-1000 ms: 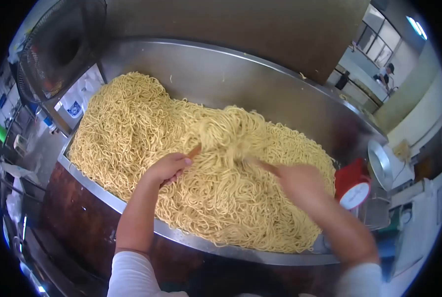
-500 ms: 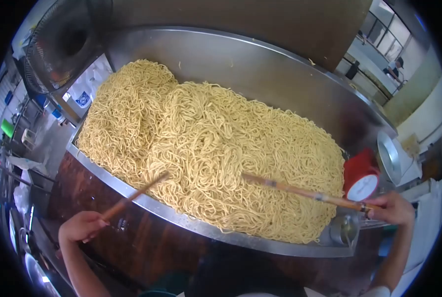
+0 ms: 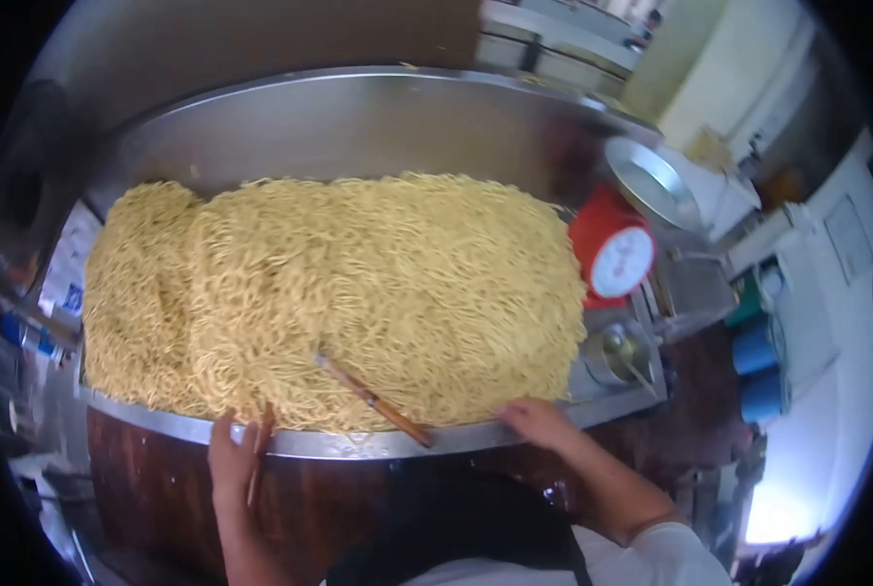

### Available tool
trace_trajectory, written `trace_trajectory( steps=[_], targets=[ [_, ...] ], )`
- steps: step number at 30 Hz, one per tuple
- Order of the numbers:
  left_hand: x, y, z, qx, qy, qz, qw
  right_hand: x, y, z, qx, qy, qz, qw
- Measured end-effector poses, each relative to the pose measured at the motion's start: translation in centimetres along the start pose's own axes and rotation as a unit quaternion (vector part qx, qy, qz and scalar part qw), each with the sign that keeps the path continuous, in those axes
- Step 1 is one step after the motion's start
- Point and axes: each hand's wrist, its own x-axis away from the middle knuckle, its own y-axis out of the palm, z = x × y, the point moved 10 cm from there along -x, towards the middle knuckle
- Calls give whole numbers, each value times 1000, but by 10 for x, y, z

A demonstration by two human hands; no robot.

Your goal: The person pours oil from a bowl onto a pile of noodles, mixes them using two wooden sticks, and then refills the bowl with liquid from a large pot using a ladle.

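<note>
A broad heap of yellow noodles (image 3: 387, 273) fills most of a long metal tray (image 3: 378, 447). One wooden stick (image 3: 373, 398) lies on the noodles, its near end over the front rim. A second wooden stick (image 3: 259, 459) leans at the front rim, right beside my left hand (image 3: 229, 461). That hand has its fingers stretched towards the noodles and does not appear wrapped round the stick. My right hand (image 3: 539, 423) is at the front rim by the noodles' right end, apart from both sticks, fingers loosely extended and slightly blurred.
A red dial scale (image 3: 610, 252) stands past the noodles' right end, with a round metal pan (image 3: 654, 184) behind it. A metal pot (image 3: 614, 354) with a handle sits in the tray's right corner. Blue bins (image 3: 757, 366) stand further right.
My right hand has let go of its stick, which now lies on the noodles. My left hand has come to the rim, its stick now upright beside it. The view has turned right.
</note>
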Motion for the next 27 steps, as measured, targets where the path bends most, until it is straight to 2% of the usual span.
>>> trace_trajectory(
  steps=[1,3,4,5,6,8,9,10,11,12,13,15,20,22,23,25,27],
  targets=[
    [1,0,15,11,8,-7,1000,12,-14,46,-49,58,18,997],
    [12,-2,63,33,37,-10,999,48,-32,107,-253,174,34,951],
    [17,4,89,43,61,-9,997,60,-40,129,-263,185,43,946],
    [17,16,108,54,112,-33,992,72,-45,162,-312,237,83,916],
    [23,26,128,51,124,-43,990,82,-49,193,-358,284,121,881],
    [45,49,186,62,198,-98,973,88,-64,230,-392,285,163,859],
    [57,58,211,57,238,-111,963,91,-70,248,-437,299,187,828],
    [67,64,228,53,243,-113,962,91,-74,264,-480,311,208,793],
    [78,74,244,47,250,-136,958,87,-76,279,-493,316,206,784],
    [87,83,256,40,254,-158,953,85,-82,288,-498,316,205,781],
    [98,88,269,0,301,-157,941,81,-87,296,-490,322,199,785],
    [112,100,278,-1,294,-181,938,74,-100,307,-472,317,190,801],
    [151,131,267,-3,207,-274,939,51,-125,314,-401,315,151,847],
    [167,136,276,-50,273,-240,930,41,-127,318,-432,303,155,835],
    [167,134,273,-49,253,-217,942,37,-130,321,-422,291,145,846],
    [173,118,282,-10,298,-119,947,29,-131,322,-410,280,141,857],
    [171,109,273,10,284,-78,956,24,-131,318,-390,276,136,868]
  ],
)
